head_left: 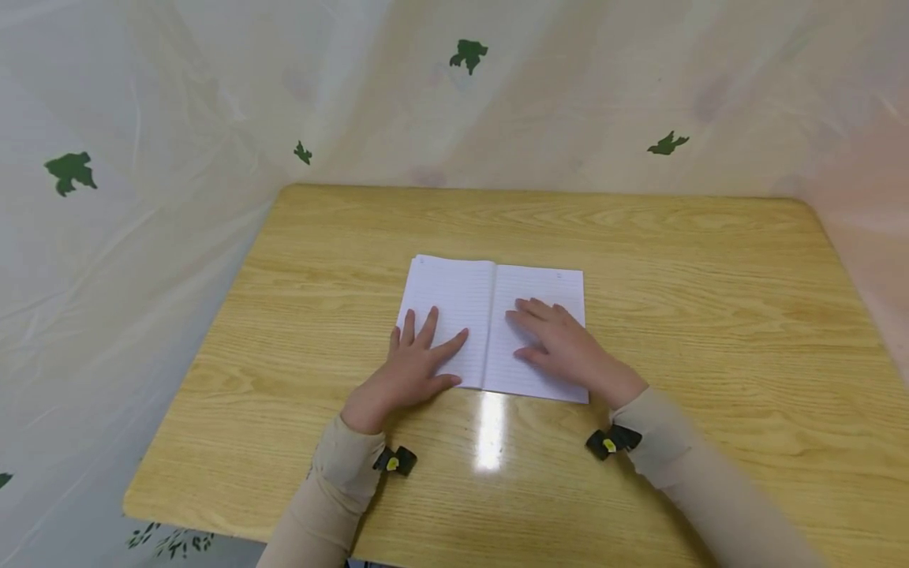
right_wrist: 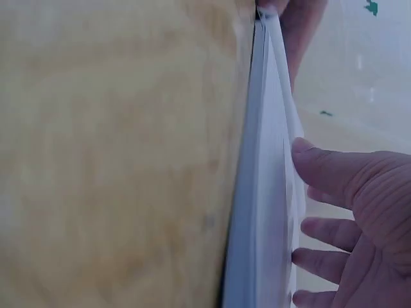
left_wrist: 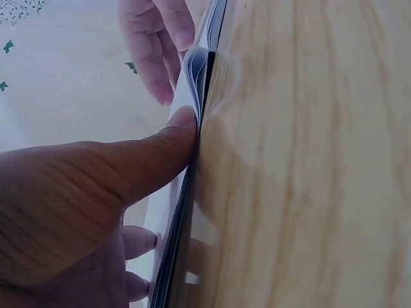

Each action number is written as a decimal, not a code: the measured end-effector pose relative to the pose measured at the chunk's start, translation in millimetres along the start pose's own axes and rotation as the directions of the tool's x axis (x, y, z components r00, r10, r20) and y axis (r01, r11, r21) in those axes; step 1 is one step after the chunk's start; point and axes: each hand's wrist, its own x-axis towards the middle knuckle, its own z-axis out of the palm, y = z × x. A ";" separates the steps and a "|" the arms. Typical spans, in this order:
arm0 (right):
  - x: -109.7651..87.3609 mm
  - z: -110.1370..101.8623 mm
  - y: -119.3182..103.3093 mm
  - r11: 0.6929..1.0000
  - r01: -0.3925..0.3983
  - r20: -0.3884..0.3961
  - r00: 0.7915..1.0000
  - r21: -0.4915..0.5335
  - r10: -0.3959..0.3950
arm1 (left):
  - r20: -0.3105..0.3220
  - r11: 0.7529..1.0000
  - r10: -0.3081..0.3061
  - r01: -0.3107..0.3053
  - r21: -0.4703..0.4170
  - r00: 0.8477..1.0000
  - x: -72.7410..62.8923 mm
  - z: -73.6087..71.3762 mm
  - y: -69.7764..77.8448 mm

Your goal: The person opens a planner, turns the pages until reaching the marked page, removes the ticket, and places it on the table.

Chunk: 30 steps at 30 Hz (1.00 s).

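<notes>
A lined notebook (head_left: 461, 288) lies spread flat on the wooden table, its two white pages meeting at a fold in the middle. My left hand (head_left: 410, 371) rests on the lower part of the left page with the fingers spread. In the left wrist view its thumb (left_wrist: 157, 154) touches the page by the notebook's near edge. On the right page lies my right hand (head_left: 564, 347), fingers extended toward the fold. The right wrist view shows the fingertips against the page, beside the thick stack of sheets (right_wrist: 257, 192).
The wooden table (head_left: 341, 237) has rounded corners and a bright reflection below the notebook. Behind and to the left hangs a pale sheet (head_left: 376, 102) with green bird shapes. Each sleeve carries a dark bow-like band (head_left: 612, 442) at the wrist.
</notes>
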 end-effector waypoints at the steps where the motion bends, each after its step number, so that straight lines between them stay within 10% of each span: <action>1: -0.2 -1.8 3.8 1.000 -0.018 0.000 1.000 -0.008 0.018 | -0.001 1.000 0.001 -0.001 -0.001 1.000 -0.2 0.0 0.1; 16: 9.1 -26.2 44.5 0.947 -0.320 0.038 0.946 -0.034 0.321 | 0.020 1.000 -0.009 0.009 -0.016 1.000 -0.6 0.9 0.8; 30: 16.9 -37.5 59.6 0.926 -0.376 0.102 0.920 -0.037 0.378 | 0.032 0.999 -0.009 0.010 -0.033 0.999 -1.9 -0.1 1.5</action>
